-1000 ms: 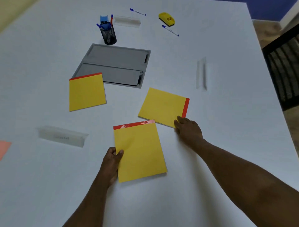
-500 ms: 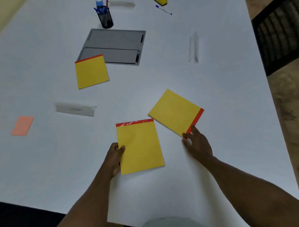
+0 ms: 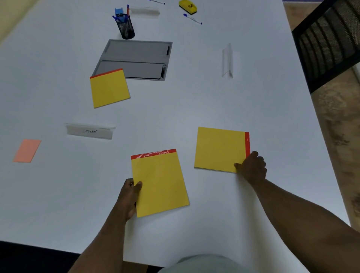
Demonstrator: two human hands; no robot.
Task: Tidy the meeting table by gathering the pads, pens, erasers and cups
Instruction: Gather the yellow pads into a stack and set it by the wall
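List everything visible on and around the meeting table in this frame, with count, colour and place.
Writing pads: 3, yellow with red binding strips; near pad in the left hand, right pad in the right hand, far pad overlapping the grey panel's corner.
Pink note: 1, far left.
Name cards: 3, clear; lettered one centre-left, one right, one at the top.
Pen holder: 1, black mesh, blue and red items inside, behind the panel.
Grey panel: 1, set in the table, white.
Loose pens: 2, blue-capped; one top right, one at the top edge.
Yellow object: 1, top, type unclear.
Chair: 1, black, right.
Left hand: grips near pad's edge.
Right hand: grips right pad's corner.
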